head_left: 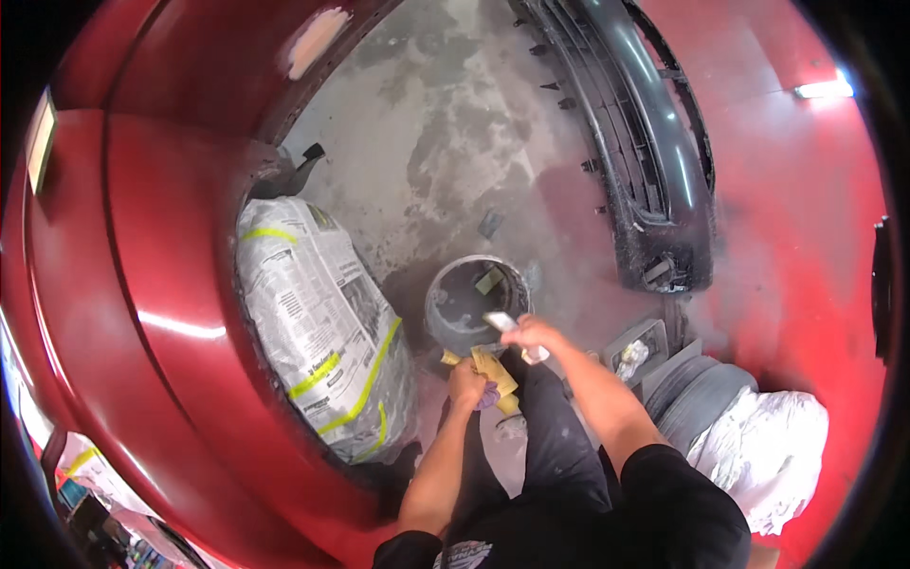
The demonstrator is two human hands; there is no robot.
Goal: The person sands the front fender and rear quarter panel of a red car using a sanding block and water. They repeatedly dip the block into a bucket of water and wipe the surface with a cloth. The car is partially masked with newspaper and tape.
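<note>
My left hand (pixel 464 383) is closed around a yellow sheet that looks like sandpaper (pixel 495 370), with a bit of purple material (pixel 488 396) bunched beside the fingers. Slightly higher and to the right, my right hand (pixel 536 335) grips a pale, flat block (pixel 500 321); its ends stick out on both sides of the fingers. Both hands are over my legs at the near edge of a round grey bucket (pixel 460 328). Inside the bucket lies a small greenish pad (pixel 489 280).
A red car body (pixel 180 247) curves along the left, its wheel wrapped in taped newspaper (pixel 318 308). To the far right lies a dark bumper (pixel 654 142). Tyres (pixel 701 398) and crumpled white sheeting (pixel 768 455) are near my right side.
</note>
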